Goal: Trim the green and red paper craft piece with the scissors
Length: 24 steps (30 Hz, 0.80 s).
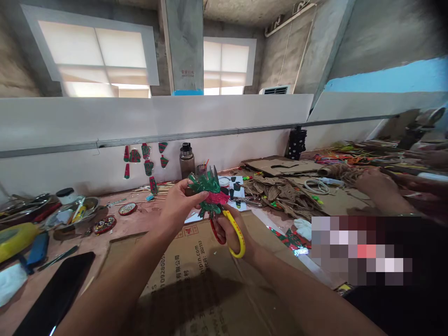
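My left hand (180,203) pinches a shiny green and pink-red piece (210,189) with ragged, fringed edges; its exact kind I cannot make out. In my right hand (233,228) are scissors (240,235) with one yellow and one red handle loop, fingers through the loops. Their metal blades point up and away, close against the piece, and part of them is hidden behind it. Both hands are held above a flat cardboard sheet (175,284) with printed lettering.
A phone (56,294), a yellow tape roll (19,238) and a metal bowl (86,210) lie left. A brown bottle (186,161) stands at the back. Braided cord (276,189) lies right. Beyond it, a co-worker's hand (378,184) works at rope; green-red cutouts (147,151) hang on the partition.
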{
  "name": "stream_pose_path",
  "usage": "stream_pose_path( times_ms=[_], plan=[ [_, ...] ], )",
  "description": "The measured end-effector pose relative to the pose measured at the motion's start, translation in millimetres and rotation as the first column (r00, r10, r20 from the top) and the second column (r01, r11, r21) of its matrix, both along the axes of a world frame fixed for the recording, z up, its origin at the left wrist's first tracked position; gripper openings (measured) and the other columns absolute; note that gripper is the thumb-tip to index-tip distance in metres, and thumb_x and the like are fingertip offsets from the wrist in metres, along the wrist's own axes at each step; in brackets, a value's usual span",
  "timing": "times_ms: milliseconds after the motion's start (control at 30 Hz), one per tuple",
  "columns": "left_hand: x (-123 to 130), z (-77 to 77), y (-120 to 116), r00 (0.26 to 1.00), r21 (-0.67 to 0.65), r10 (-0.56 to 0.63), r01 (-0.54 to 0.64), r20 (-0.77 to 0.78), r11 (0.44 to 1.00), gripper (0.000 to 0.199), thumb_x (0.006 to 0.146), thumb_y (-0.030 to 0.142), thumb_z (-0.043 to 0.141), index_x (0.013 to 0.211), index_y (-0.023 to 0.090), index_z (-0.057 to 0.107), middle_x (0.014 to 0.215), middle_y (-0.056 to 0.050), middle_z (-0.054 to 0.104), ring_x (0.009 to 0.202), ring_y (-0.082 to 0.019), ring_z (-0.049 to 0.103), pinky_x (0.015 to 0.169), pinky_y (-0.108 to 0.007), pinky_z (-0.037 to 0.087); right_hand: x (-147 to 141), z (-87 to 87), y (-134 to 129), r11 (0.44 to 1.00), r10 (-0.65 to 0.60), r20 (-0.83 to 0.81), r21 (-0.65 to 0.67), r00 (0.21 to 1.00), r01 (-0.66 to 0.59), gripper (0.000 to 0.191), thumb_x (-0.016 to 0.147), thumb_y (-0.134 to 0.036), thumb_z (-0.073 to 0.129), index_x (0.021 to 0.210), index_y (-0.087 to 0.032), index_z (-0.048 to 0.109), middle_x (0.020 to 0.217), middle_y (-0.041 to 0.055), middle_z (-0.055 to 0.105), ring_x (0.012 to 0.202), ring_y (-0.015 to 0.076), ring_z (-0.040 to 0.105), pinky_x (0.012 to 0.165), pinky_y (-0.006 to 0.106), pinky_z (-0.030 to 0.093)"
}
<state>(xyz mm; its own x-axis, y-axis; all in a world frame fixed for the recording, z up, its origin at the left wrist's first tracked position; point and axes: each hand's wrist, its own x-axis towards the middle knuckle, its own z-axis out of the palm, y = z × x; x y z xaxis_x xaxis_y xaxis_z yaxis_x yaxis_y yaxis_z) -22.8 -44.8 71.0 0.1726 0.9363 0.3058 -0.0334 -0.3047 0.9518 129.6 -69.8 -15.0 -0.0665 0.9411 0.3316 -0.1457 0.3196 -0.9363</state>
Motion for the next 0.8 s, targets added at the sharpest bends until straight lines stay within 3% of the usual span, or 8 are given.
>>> stream_pose_path(
  times_ms=[433, 633, 800],
  plan=[
    [1.8, -1.0, 0.5, 0.999, -0.001, -0.015, 0.015, 0.04, 1.0, 0.031, 0.062, 0.035, 0.086, 0.073, 0.018, 0.063, 0.066, 0.0, 0.067, 0.053, -0.012, 0.057, 0.051, -0.025, 0.045, -0.4, -0.1, 0.1, 0.999, 0.01, 0.002, 0.038, 1.0, -0.01, 0.021, 0.078, -0.038, 0.059, 0.079, -0.024, 0.044, 0.052, -0.0108, 0.042, 0.038, 0.0063, 0.035, 0.036, 0.017, 0.032],
    [2.6, -1.5, 1.3, 1.0, 0.01, -0.026, 0.025, 0.017, 1.0, 0.029, 0.062, 0.036, 0.085, 0.072, 0.017, 0.065, 0.065, -0.001, 0.067, 0.052, -0.012, 0.056, 0.05, -0.025, 0.045, -1.8, -0.3, -1.0, 1.0, -0.011, 0.017, -0.009, 1.0, 0.011, 0.027, 0.077, -0.044, 0.059, 0.091, -0.022, 0.052, 0.051, -0.0119, 0.041, 0.037, 0.0074, 0.034, 0.035, 0.019, 0.031],
    [2.7, -4.5, 3.9, 0.999, -0.01, -0.024, 0.025, 0.03, 1.0, 0.032, 0.062, 0.037, 0.088, 0.071, 0.017, 0.063, 0.063, 0.0, 0.065, 0.051, -0.012, 0.056, 0.05, -0.025, 0.044, -1.6, 3.2, -3.4, 1.0, 0.005, 0.02, 0.027, 1.0, -0.006, 0.023, 0.079, -0.042, 0.058, 0.088, -0.023, 0.049, 0.052, -0.0113, 0.042, 0.038, 0.0072, 0.034, 0.036, 0.018, 0.031]
  ],
)
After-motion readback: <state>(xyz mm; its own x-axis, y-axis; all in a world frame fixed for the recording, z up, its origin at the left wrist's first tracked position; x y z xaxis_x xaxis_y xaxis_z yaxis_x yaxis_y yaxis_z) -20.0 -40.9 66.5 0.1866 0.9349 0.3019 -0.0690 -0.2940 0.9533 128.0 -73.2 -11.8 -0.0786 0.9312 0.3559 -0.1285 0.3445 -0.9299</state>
